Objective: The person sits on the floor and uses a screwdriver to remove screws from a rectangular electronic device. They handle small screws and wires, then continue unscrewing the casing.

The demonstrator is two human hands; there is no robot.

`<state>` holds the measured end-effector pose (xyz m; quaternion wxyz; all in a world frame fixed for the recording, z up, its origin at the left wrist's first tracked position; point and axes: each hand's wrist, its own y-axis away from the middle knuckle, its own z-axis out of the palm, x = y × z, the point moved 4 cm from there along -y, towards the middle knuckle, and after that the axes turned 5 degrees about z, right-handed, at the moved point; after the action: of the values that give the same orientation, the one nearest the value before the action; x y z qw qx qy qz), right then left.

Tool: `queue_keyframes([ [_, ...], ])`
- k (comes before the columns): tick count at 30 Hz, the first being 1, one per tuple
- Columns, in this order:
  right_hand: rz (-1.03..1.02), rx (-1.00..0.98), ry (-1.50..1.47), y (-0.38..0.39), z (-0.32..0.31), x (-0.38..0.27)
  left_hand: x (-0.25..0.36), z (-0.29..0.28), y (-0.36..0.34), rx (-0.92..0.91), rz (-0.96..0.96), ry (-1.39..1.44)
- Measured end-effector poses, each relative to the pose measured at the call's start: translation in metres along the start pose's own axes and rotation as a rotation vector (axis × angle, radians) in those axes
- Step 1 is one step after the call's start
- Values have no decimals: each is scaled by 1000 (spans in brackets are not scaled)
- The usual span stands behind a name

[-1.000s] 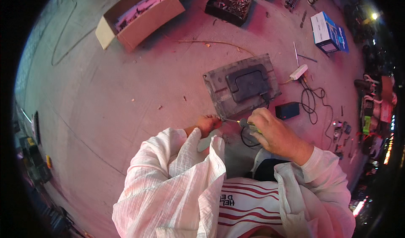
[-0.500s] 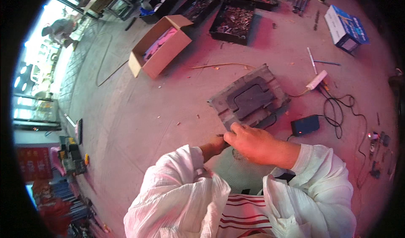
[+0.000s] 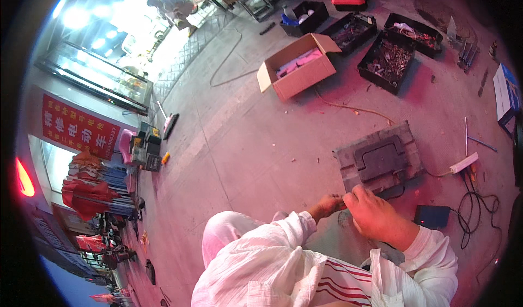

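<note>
Case (image 3: 381,163) lies just beyond the curled fingers (image 3: 356,196); what they hold, I cannot tell; likely two-handed close work, next needing steadiness.

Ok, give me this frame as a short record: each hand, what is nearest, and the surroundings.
Left hand: fingertips close to the right hand's; grip unclear
Right hand: fingers curled; anything held is hidden
Nearest thing: dark flat case with a raised panel, on the floor just beyond the hands
Right of case: white power strip; small black box, nearer the person
Farther off: open cardboard box; black trays
Background: another person, upper left
</note>
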<state>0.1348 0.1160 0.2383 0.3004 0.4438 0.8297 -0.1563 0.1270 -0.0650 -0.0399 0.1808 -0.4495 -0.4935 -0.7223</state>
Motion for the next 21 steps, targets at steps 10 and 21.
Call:
queue_keyframes([
  [10,66,43,236,-4,-1,2,-10,6,-13,11,-90,267],
  [21,54,114,268,-1,5,-19,-63,-4,-30,-13,-127,571],
])
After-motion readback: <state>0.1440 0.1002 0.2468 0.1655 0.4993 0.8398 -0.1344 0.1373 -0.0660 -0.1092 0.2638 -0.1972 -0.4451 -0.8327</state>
